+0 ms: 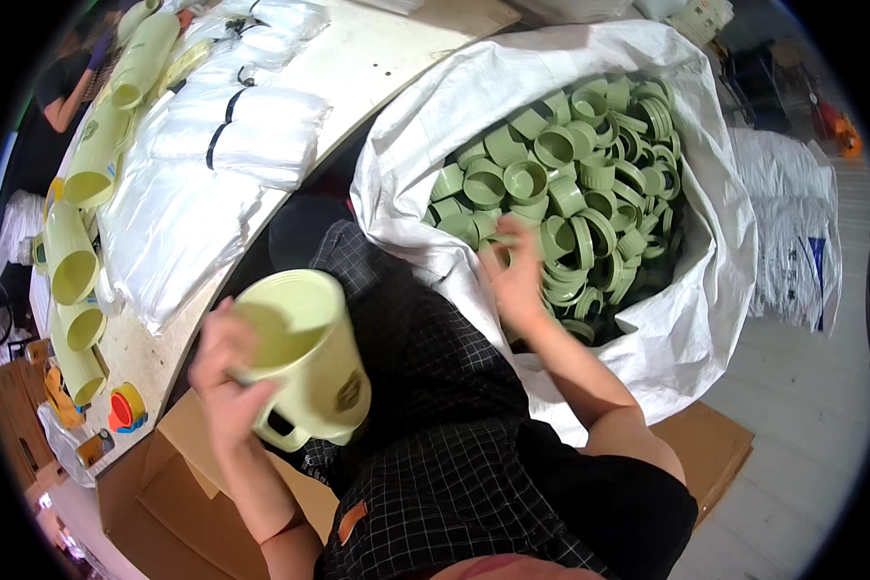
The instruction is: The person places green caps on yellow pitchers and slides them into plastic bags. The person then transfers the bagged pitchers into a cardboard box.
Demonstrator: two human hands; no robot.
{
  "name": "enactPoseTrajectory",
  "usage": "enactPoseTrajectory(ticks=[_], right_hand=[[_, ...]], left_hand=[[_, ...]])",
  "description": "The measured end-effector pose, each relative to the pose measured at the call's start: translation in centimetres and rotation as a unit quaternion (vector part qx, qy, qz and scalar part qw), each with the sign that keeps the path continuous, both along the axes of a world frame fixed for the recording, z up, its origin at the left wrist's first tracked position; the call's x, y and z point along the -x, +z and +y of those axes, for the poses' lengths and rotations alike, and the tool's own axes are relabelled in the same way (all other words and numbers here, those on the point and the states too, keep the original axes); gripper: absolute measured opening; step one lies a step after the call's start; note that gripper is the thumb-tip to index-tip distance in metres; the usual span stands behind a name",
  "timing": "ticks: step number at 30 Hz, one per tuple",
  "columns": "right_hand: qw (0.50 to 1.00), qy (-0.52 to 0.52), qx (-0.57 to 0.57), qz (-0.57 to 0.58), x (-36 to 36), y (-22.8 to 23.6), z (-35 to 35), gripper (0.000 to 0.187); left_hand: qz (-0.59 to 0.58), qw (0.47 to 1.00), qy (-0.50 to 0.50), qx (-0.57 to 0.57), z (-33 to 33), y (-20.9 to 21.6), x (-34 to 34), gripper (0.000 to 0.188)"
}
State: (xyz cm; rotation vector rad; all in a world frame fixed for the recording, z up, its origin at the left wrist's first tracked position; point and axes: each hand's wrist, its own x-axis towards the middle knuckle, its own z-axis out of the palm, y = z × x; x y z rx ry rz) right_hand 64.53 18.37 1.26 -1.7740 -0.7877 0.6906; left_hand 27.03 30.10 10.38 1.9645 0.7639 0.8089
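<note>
My left hand (224,372) grips a pale green plastic pitcher (331,362) by its wall, with fingers at the rim. The pitcher is tilted with its open mouth up, and its handle points down toward my wrist. A dark round mark shows on its side. My right hand (518,280) is at the near left edge of a heap of green round lids (594,174), which fill a large white woven sack (420,126). Its fingers are curled around a green lid, slightly blurred.
Several pale green pitchers (92,159) lie in a row along the left of the worktable (396,43). Bundled clear plastic bags (266,130) lie beside them, with a tape roll (126,408) nearer. Cardboard boxes (155,498) stand below. Another person (63,92) is at the far left.
</note>
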Motion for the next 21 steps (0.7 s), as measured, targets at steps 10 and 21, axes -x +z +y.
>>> enactPoseTrajectory(ticks=[10,21], right_hand=[[0.884,-0.03,0.245,-0.397,-14.3,-9.7,-7.5,0.051],[0.933,0.132,-0.116,-0.314,5.5,-2.3,4.8,0.041]], left_hand=[[0.035,0.932,0.326,0.156,-9.7,-3.0,-1.7,0.051],[0.014,0.937,0.305,0.17,-10.3,-1.8,-0.5,0.045]])
